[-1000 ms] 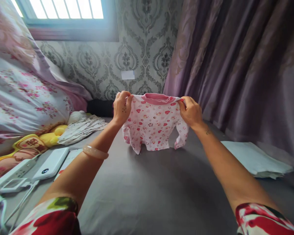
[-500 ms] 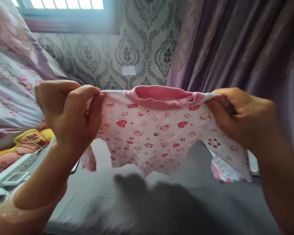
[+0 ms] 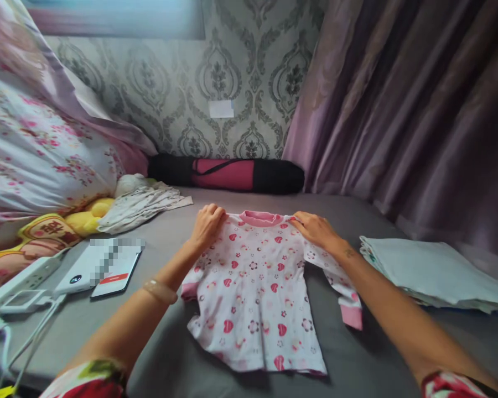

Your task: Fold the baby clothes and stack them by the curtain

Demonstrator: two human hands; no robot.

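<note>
A small long-sleeved shirt [image 3: 253, 282], white with pink hearts and flowers, lies spread over the grey sheet [image 3: 161, 337], its pink collar at the far end and its hem toward me. My left hand [image 3: 208, 224] grips the left shoulder, fingers closed on the cloth. At the opposite shoulder, my right hand [image 3: 315, 228] pinches the fabric beside the collar. The right sleeve stretches outward under my right forearm, ending in a pink cuff. The left sleeve is bent in close to the body of the shirt, partly behind my left forearm.
A folded pale cloth stack [image 3: 435, 271] lies to the right. On the left are a phone [image 3: 118, 276], a white box [image 3: 81, 268], a power strip [image 3: 33, 276] with cables, a yellow plush [image 3: 52, 232] and crumpled cloth [image 3: 141, 207]. A black and pink rolled bag [image 3: 224, 174] rests against the wall.
Both hands have lowered and moved away from me, bringing the shirt from hanging in the air down flat onto the sheet. Both still hold its shoulders.
</note>
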